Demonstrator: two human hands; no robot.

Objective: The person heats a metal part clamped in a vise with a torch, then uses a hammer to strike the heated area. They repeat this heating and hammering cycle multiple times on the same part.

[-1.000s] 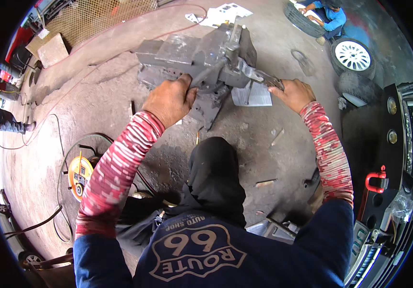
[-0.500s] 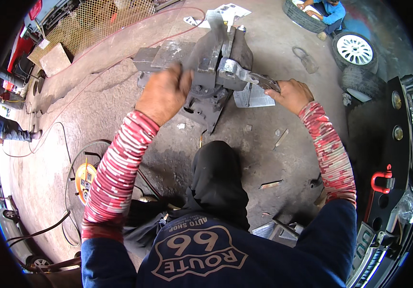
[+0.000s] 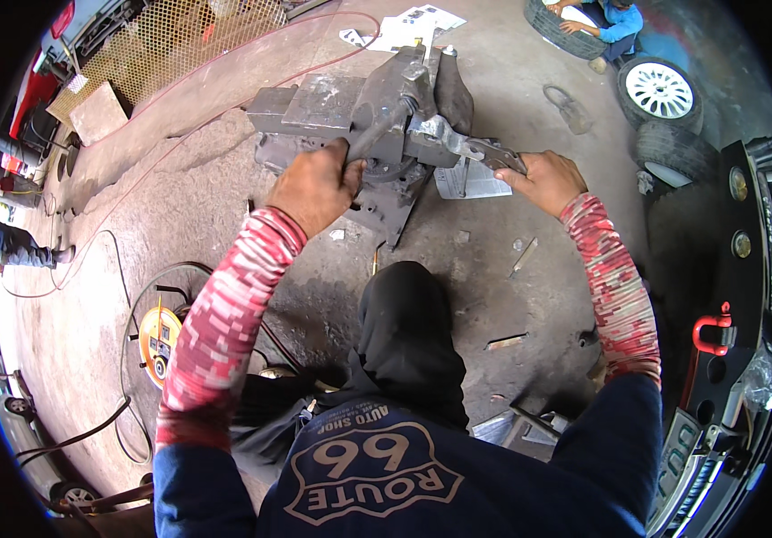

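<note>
My left hand (image 3: pixel 316 186) is closed around the handle of a hammer (image 3: pixel 379 130). The hammer's head is over the jaws of a large grey bench vise (image 3: pixel 321 100), close to a shiny bent metal piece (image 3: pixel 432 132). On the right, my right hand (image 3: pixel 549 181) grips the handles of locking pliers (image 3: pixel 497 155). The pliers' jaws reach to the metal piece at the right side of the vise. The hammer head partly hides the vise jaws, so I cannot tell whether the metal piece is clamped or only rests there.
Printed sheets (image 3: pixel 404 29) lie on the floor behind the vise. At the far right another person in a blue sleeve (image 3: pixel 621 27) handles a tire (image 3: pixel 558 31), near a white-spoked wheel (image 3: pixel 661 92). A black bumper with a red shackle (image 3: pixel 714 332) stands at right; an orange reel (image 3: pixel 161 341) lies left.
The hammer, blurred and raised above the vise before, has come down with its head at the metal piece. My right hand and the pliers have hardly moved.
</note>
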